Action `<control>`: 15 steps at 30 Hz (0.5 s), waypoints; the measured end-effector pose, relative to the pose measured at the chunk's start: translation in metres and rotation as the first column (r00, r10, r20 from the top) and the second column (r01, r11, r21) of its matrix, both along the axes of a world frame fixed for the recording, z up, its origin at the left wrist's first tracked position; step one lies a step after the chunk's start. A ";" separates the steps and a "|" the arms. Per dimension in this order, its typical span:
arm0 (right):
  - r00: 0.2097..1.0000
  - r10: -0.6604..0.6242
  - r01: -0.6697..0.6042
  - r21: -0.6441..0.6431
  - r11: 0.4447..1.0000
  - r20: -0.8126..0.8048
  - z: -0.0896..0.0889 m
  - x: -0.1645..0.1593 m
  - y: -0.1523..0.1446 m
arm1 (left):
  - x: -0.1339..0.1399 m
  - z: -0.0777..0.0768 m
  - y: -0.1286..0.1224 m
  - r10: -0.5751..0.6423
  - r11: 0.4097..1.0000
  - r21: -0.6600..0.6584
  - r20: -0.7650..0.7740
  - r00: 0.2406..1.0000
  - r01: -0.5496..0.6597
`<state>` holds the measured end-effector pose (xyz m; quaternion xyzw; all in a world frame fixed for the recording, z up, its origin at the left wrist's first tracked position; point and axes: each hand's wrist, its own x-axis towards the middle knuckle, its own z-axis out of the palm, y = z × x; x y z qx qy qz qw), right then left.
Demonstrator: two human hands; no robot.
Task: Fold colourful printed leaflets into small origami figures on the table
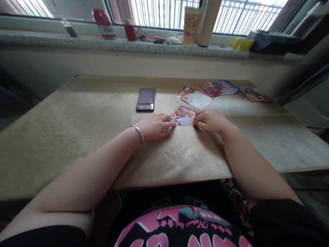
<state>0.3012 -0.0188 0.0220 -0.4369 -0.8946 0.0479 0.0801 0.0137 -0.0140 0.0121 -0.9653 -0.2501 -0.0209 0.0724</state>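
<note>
A folded, colourfully printed paper flyer (187,118) with red lettering lies on the table in front of me. My left hand (155,127), with a silver bangle at its wrist, rests on the table and has its fingertips closed on the flyer's left corner. At the opposite side, my right hand (211,120) pinches the flyer's right edge between thumb and fingers. Part of each end of the paper is hidden under the fingertips. Just beyond it lie several fanned-out printed sheets (199,98), one with a mostly white face.
A dark phone (146,99) lies beyond my left hand. Stacks of glossy flyers (219,88) and more flyers (254,94) sit at the table's back right. On the windowsill stand a red can (104,23), a patterned cup (192,25) and a cardboard tube (208,22).
</note>
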 end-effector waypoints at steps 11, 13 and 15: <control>0.964 -0.235 0.256 0.192 0.947 -0.127 -0.016 -0.017 0.001 | 0.005 0.002 -0.005 -0.057 0.998 -0.010 0.055 0.997 0.057; 0.971 -0.203 0.223 0.170 0.960 -0.124 -0.020 -0.022 0.001 | 0.006 -0.001 -0.003 -0.083 0.994 -0.062 0.136 0.987 0.092; 0.978 -0.181 0.195 0.144 0.970 -0.104 -0.023 -0.024 0.002 | 0.005 -0.004 0.000 -0.095 0.988 -0.102 0.220 0.971 0.120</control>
